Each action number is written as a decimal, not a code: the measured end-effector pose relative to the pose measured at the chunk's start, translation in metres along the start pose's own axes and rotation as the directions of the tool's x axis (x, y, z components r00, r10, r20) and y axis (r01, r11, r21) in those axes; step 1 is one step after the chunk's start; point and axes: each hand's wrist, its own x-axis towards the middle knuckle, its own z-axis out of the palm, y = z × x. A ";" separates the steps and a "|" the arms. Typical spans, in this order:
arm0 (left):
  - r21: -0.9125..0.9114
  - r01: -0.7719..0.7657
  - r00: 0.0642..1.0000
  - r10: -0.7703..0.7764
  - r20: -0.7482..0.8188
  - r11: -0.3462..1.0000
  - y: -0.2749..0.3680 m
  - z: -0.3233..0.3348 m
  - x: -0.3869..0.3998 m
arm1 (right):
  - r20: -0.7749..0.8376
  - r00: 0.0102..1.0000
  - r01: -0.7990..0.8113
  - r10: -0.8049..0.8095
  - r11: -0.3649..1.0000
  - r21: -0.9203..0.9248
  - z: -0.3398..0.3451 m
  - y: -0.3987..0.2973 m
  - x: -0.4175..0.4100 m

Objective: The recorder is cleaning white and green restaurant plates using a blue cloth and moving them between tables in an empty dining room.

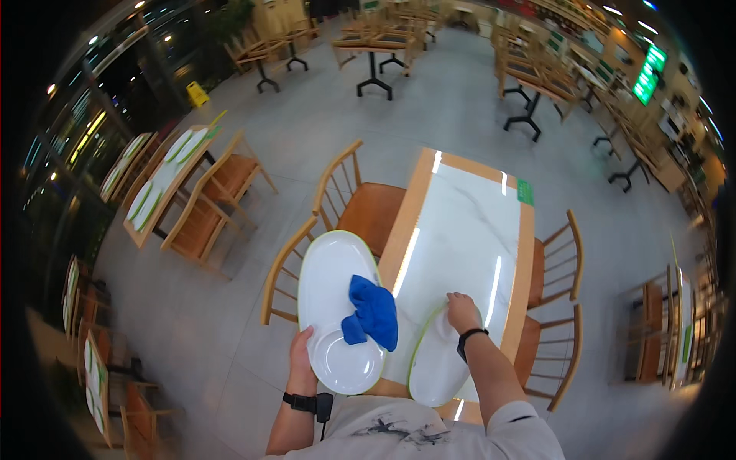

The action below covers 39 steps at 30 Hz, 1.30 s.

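My left hand (302, 359) grips the edge of a white oval plate (328, 270) with a green rim, held left of the table. A round dish-like section (348, 362) shows at the plate's near end; I cannot tell whether it is a separate dish. A crumpled blue cloth (374, 313) lies on the plate and hangs over its right edge. My right hand (463, 311) has its fingers at the far end of a second green-rimmed oval plate (437, 362). That plate is over the near end of the marble-look table (460, 224), partly hidden by my right forearm.
Wooden chairs (374, 210) flank the table on the left, and more chairs (555, 345) stand on the right. A green sticker (525, 192) marks the far right corner. Leftward, another table (172, 172) bears several oval plates. Farther off, chairs rest on tables (374, 43); a yellow floor sign (197, 94) stands by the windows.
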 end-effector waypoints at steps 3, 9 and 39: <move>0.066 -0.008 0.999 0.004 0.052 0.998 -0.008 -0.014 0.020 | -0.225 0.969 -0.042 0.103 0.965 0.261 -0.006 -0.020 -0.007; 0.097 -0.027 0.993 0.015 0.117 0.995 -0.016 0.022 0.020 | -0.321 0.947 0.236 0.030 0.612 0.755 -0.149 -0.147 -0.060; 0.294 -0.384 0.866 0.231 0.443 0.876 -0.053 0.122 -0.042 | -0.439 0.843 0.069 0.310 0.748 0.660 -0.175 -0.226 -0.150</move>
